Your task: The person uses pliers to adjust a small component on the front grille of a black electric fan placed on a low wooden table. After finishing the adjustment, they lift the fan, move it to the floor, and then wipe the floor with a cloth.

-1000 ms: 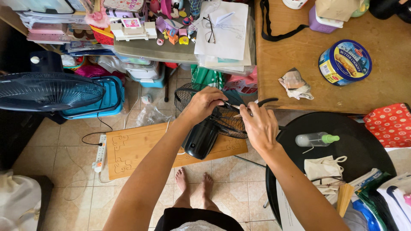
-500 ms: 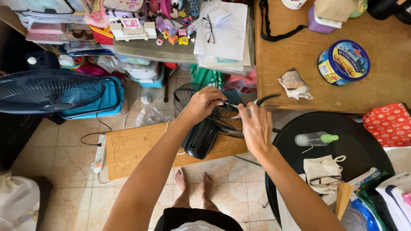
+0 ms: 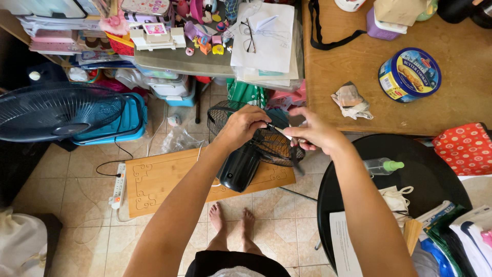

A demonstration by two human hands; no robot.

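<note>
My left hand [image 3: 245,125] is closed over the top rim of a small black fan's wire grille [image 3: 266,146]. The fan's black motor body [image 3: 238,166] hangs below it, above a carved wooden board [image 3: 164,177] on the floor. My right hand [image 3: 313,132] is just right of the grille, its fingers pinched on a thin light-coloured tool [image 3: 281,132] that points left toward my left hand's fingertips. The tool's tip is hidden behind those fingers.
A large blue fan [image 3: 56,110] stands at left, with a power strip [image 3: 119,184] and cable on the tiled floor. A wooden table [image 3: 348,61] holds a round blue tin [image 3: 410,74] and crumpled paper [image 3: 351,100]. A round black table [image 3: 415,154] with a spray bottle [image 3: 382,165] is at right. My bare feet [image 3: 233,220] are below.
My right hand's fingers, spread a second ago, have closed into a pinch on the thin tool and shifted slightly toward the left hand. The left hand stays on the grille.
</note>
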